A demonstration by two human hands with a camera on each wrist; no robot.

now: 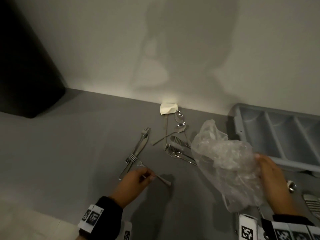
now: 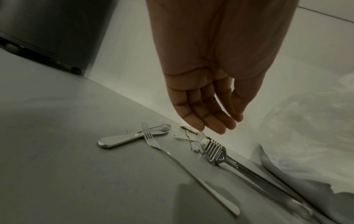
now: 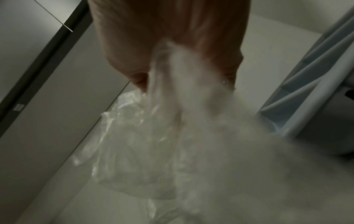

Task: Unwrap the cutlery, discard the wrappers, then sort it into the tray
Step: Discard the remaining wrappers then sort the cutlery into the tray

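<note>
My left hand (image 1: 147, 176) hovers just over a loose fork (image 1: 164, 180) lying on the grey counter. In the left wrist view its fingers (image 2: 210, 121) are straight and hold nothing, and the fork (image 2: 172, 156) lies flat below them. My right hand (image 1: 259, 161) grips a crumpled clear plastic wrapper (image 1: 223, 153) that hangs in the air in front of the grey cutlery tray (image 1: 237, 125). The wrapper (image 3: 134, 144) fills the right wrist view and hides the fingertips. A knife crossed by a fork (image 1: 138, 149), two spoons (image 1: 180, 124) and a small heap of forks (image 1: 174, 148) lie unwrapped.
A folded white napkin (image 1: 168, 108) sits against the wall. A black appliance (image 1: 26, 66) stands at the far left. More cutlery (image 1: 311, 203) and a spoon (image 1: 291, 185) lie near the right edge. The tray's compartments (image 3: 306, 94) look empty where visible.
</note>
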